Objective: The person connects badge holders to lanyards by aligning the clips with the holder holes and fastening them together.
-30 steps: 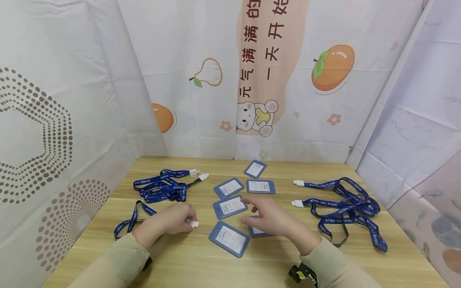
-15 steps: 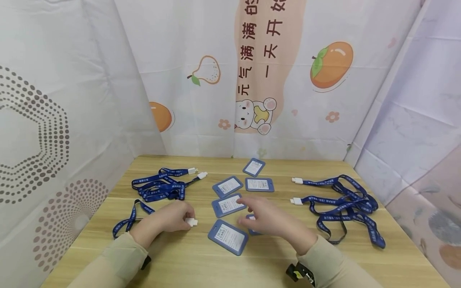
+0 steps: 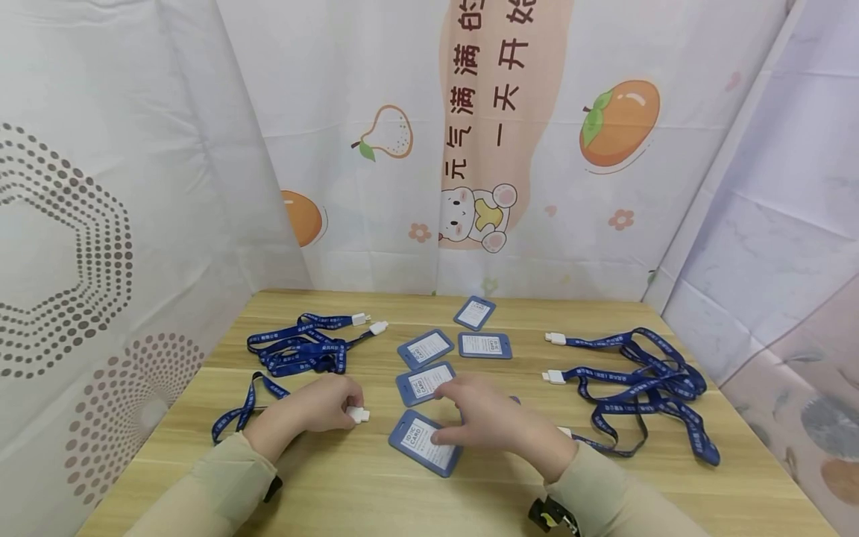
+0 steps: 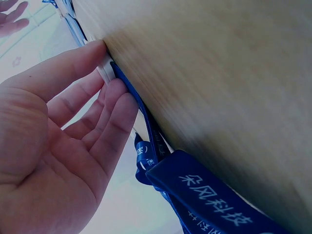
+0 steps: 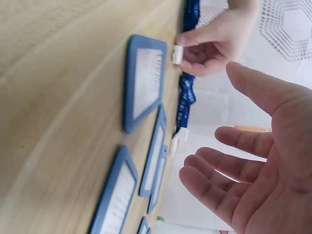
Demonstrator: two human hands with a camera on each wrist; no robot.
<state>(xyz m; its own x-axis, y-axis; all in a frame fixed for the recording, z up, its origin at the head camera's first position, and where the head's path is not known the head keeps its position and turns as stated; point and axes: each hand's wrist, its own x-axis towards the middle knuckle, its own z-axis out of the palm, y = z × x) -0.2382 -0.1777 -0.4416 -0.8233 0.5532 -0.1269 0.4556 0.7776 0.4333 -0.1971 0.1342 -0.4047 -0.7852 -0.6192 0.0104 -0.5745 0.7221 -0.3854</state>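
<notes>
My left hand (image 3: 329, 403) pinches the white plastic clip (image 3: 359, 415) of a blue lanyard (image 3: 235, 421) between thumb and fingertips. In the left wrist view, the printed strap (image 4: 204, 195) trails past the fingers. My right hand (image 3: 486, 418) hovers with loosely spread fingers over blue ID card holders, holding nothing. Its thumb overlaps the nearest card holder (image 3: 412, 440) in the head view; another card holder (image 3: 411, 388) lies just beyond, near the index finger. A further holder is mostly hidden beneath the hand. The right wrist view shows the right hand (image 5: 278, 151) apart from the holders.
Farther back lie more card holders, including a slanted one (image 3: 424, 349), a sideways one (image 3: 485, 345) and one near the rear edge (image 3: 475, 313). Bundled lanyards lie at left (image 3: 295, 354) and right (image 3: 647, 388). A printed curtain (image 3: 376, 261) stands behind the wooden table (image 3: 376, 507).
My right hand has shifted left and slightly nearer, from beside the closest card holder to over it. A white clip now shows by the right wrist. The left hand keeps its pinch.
</notes>
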